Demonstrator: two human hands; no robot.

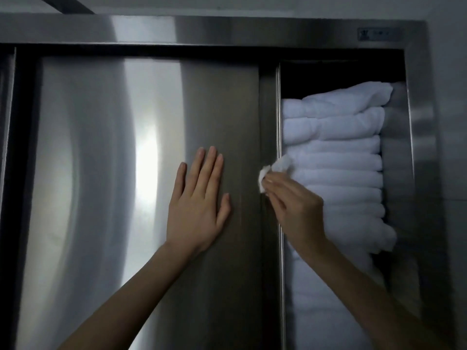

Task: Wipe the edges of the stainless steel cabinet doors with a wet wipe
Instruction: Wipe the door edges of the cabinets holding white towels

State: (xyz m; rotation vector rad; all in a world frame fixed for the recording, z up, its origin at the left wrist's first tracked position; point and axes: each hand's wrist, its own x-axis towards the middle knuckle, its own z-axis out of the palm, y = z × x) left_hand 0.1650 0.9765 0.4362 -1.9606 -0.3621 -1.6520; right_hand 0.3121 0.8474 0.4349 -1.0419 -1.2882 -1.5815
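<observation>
A stainless steel sliding cabinet door (pixel 106 173) fills the left and middle of the head view. Its right vertical edge (pixel 271 122) runs down the middle. My left hand (pixel 199 205) lies flat on the door face, fingers spread and pointing up. My right hand (pixel 295 208) pinches a white wet wipe (pixel 273 173) folded around that door edge at mid height, partly on the front face and partly on the inner side.
The right side of the cabinet stands open and holds a tall stack of folded white towels (pixel 336 152). The steel cabinet frame (pixel 424 147) borders it on the right and top. A second door edge (pixel 7 109) shows at the far left.
</observation>
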